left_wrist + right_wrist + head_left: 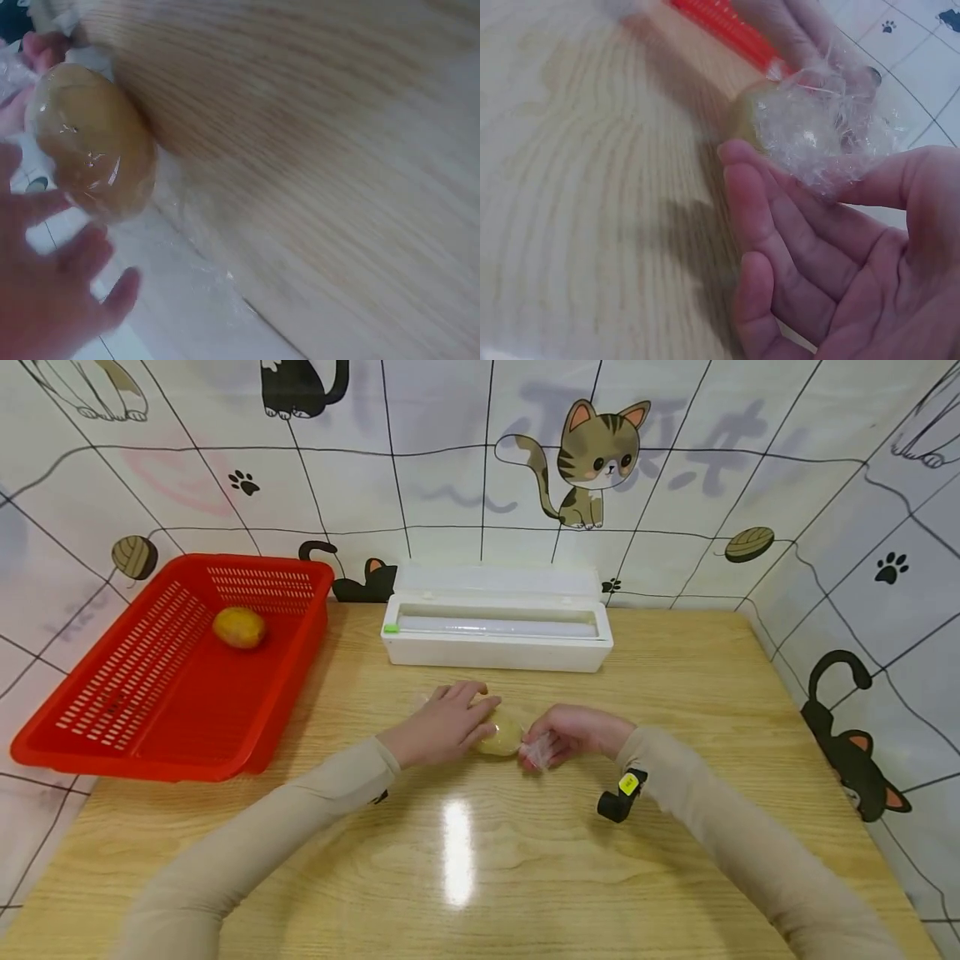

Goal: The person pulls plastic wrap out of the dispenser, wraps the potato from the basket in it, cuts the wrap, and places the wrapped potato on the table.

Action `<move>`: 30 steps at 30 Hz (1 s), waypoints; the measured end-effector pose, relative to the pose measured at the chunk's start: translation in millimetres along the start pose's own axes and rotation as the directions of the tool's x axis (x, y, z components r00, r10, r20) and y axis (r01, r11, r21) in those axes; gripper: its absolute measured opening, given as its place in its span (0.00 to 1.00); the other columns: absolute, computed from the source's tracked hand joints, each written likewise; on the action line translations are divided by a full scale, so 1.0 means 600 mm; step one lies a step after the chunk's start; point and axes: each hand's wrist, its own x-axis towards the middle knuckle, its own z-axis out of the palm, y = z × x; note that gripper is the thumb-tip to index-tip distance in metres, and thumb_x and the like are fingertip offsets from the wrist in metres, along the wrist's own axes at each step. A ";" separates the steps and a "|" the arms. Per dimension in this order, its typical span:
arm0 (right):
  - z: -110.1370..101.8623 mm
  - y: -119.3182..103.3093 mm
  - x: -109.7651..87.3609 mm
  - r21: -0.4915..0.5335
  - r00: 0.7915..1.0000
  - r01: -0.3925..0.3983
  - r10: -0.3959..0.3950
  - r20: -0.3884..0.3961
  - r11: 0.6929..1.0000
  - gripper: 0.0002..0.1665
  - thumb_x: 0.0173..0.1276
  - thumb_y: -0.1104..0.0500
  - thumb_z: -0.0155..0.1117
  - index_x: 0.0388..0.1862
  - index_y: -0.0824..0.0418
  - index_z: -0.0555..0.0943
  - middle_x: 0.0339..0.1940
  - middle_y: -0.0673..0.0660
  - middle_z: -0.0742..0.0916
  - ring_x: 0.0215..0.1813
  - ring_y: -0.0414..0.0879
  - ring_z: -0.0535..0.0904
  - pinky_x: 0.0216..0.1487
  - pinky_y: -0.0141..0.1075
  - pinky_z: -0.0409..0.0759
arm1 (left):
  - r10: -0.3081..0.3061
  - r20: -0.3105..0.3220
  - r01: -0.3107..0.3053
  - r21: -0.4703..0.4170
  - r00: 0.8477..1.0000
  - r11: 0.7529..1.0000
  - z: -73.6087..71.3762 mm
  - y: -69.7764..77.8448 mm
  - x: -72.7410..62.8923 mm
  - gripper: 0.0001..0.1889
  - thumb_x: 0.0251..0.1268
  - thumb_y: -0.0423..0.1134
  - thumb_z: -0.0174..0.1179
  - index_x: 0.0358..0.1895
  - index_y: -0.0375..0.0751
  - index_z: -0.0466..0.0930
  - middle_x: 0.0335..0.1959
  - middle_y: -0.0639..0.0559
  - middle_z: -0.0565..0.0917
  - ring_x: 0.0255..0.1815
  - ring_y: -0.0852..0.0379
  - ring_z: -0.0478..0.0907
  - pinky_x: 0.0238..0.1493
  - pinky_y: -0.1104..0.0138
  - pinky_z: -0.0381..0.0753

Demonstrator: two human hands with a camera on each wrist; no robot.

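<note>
In shiny film [810,135], yellow oval [97,142]

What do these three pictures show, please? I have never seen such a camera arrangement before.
No machine, just a person's two bare hands. The wide picture comes from a camera on the head; the other two, from a camera on each wrist. On the wooden table stand a red basket with one yellow fruit inside and an open white box holding a roll. Between the hands is another yellow fruit, wrapped in clear film. The right hand pinches the film's gathered end; the left hand is at the fruit's other side, fingers spread.
</note>
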 end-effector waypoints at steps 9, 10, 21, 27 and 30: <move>0.036 0.006 -0.009 -0.280 0.968 0.154 -0.201 -0.149 0.948 0.08 0.58 0.63 0.62 0.29 0.67 0.86 0.19 0.47 0.81 0.22 0.37 0.74 0.27 0.30 0.74 | -0.395 -0.009 0.379 -0.266 0.919 0.886 -0.034 0.015 -0.005 0.29 0.78 0.55 0.37 0.65 0.36 0.69 0.26 0.45 0.82 0.34 0.45 0.82 0.44 0.49 0.78; 0.041 0.005 -0.010 -0.308 0.962 0.166 -0.223 -0.159 0.937 0.08 0.58 0.64 0.63 0.29 0.68 0.86 0.20 0.47 0.81 0.22 0.37 0.74 0.27 0.30 0.74 | -0.406 0.044 0.403 -0.268 0.913 0.875 -0.034 0.015 -0.004 0.29 0.78 0.56 0.37 0.66 0.37 0.69 0.26 0.44 0.82 0.33 0.45 0.82 0.44 0.49 0.78; 0.063 0.004 -0.017 -0.017 0.981 0.165 -0.166 -0.101 0.986 0.10 0.64 0.62 0.58 0.28 0.66 0.84 0.20 0.52 0.84 0.26 0.41 0.80 0.35 0.35 0.79 | -0.306 0.233 0.383 -0.480 0.923 0.789 -0.026 -0.014 0.000 0.26 0.77 0.52 0.45 0.68 0.41 0.66 0.40 0.42 0.83 0.26 0.52 0.80 0.39 0.59 0.79; 0.060 0.008 -0.010 0.112 0.993 0.111 -0.106 -0.051 0.987 0.10 0.64 0.63 0.58 0.27 0.63 0.85 0.23 0.53 0.86 0.25 0.40 0.80 0.33 0.33 0.78 | -0.305 0.267 0.403 -0.510 0.914 0.760 -0.032 -0.011 0.006 0.25 0.76 0.51 0.47 0.67 0.42 0.66 0.47 0.38 0.81 0.28 0.53 0.81 0.30 0.66 0.79; 0.060 0.006 -0.012 0.137 0.995 0.097 -0.091 -0.046 0.986 0.11 0.65 0.62 0.58 0.28 0.62 0.86 0.23 0.52 0.85 0.25 0.38 0.79 0.32 0.32 0.78 | -0.311 0.258 0.401 -0.484 0.915 0.778 -0.034 -0.009 0.008 0.25 0.76 0.52 0.47 0.67 0.42 0.65 0.45 0.38 0.82 0.26 0.54 0.81 0.30 0.66 0.79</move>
